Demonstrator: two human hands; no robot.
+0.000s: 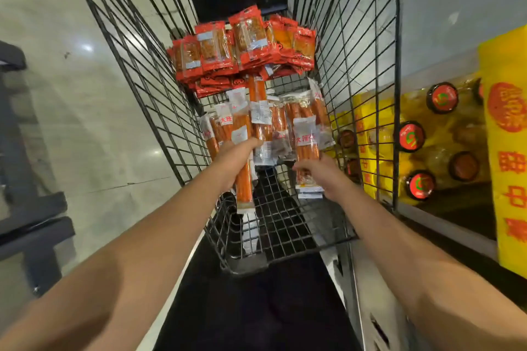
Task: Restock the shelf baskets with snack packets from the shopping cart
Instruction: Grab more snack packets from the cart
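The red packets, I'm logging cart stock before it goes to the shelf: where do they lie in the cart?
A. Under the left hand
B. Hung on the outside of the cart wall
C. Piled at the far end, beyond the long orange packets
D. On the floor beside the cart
C: the red packets are heaped at the far end of the cart, beyond the long orange packets that both hands are gripping.
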